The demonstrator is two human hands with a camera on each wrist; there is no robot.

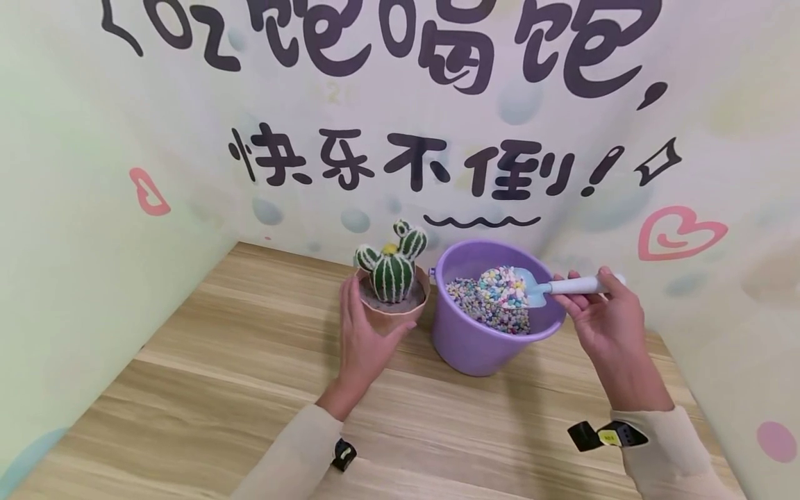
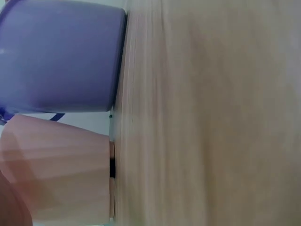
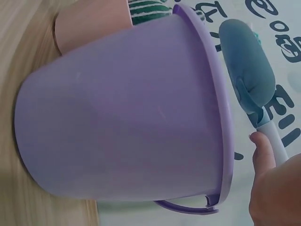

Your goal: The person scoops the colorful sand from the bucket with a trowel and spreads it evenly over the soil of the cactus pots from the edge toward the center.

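My right hand (image 1: 611, 316) grips the pale handle of a light blue toy shovel (image 1: 536, 286). Its scoop is heaped with small multicoloured pebbles (image 1: 502, 286) and is above the purple bucket (image 1: 475, 351). More pebbles lie inside the bucket. In the right wrist view the shovel's underside (image 3: 247, 61) shows above the rim. My left hand (image 1: 369, 340) holds the near left side of a pinkish pot (image 1: 390, 321), thumb and fingers spread around it. A green cactus (image 1: 392, 278) with white stripes and a yellow top stands in grey soil in that pot. The pot (image 2: 56, 169) rests upright on the table.
The wooden table (image 1: 250, 389) meets a printed cloth backdrop (image 1: 350, 208) close behind the pot and bucket. Large dark characters and pink hearts cover the cloth. The bucket's handle (image 3: 188, 208) hangs at its side.
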